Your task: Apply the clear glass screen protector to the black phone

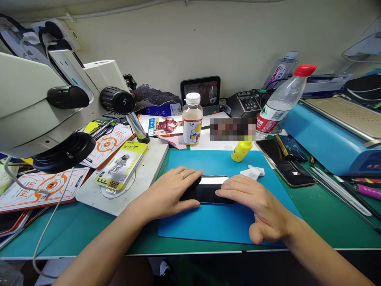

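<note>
A dark smartphone (205, 193) lies flat on the blue mat (190, 222), its screen up with a bright reflection along the far side. My left hand (169, 190) spans the phone's left end, thumb at the near edge and fingers at the far edge. Over the right end is my right hand (258, 202); its bent fingers touch the screen, while the thumb sticks out away from them. Just beyond that hand are a crumpled white wipe (254, 172) and a small yellow bottle (242, 150).
A microscope (44, 107) overhangs the left side, with a yellow battery box (122, 165) on its base. A juice bottle (193, 123) and a red-capped water bottle (281, 103) stand behind the mat. Rightward lie another phone (285, 163), tweezers (342, 190) and a blue machine (330, 139).
</note>
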{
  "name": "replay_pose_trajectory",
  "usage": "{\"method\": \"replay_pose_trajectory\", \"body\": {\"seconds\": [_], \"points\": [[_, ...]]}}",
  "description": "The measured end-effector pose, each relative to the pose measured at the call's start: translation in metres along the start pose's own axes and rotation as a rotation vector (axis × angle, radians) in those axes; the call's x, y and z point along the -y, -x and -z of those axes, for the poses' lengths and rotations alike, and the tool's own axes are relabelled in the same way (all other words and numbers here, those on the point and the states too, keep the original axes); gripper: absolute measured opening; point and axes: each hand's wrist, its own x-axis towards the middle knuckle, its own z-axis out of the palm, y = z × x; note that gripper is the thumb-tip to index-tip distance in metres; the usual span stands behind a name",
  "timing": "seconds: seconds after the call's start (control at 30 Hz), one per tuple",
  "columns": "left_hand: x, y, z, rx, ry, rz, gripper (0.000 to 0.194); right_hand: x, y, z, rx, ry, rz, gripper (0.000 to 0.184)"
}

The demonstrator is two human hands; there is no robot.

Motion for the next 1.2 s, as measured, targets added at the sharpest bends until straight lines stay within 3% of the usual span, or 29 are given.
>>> {"method": "replay_pose_trajectory", "body": {"seconds": [0.33,0.8,1.0,1.2], "points": [[0.0002,0.0003,0.0019,0.007,0.008,0.006,0.066,0.0014,0.0007,-0.0020,-0.064,0.025,0.029,0.086],[-0.0015,-0.0007,0.0025,-0.011,0.001,0.004,0.061,0.0000,0.0004,-0.0012,-0.002,0.011,-0.003,0.087],[0.0002,0.0003,0.0004,-0.031,-0.012,0.011,0.060,-0.0002,0.0023,-0.0018,-0.006,0.015,-0.053,0.099],[0.0003,0.0000,0.0005,-0.020,-0.006,0.018,0.060,0.0017,-0.0007,-0.0010,-0.006,0.063,-0.034,0.090]]}}
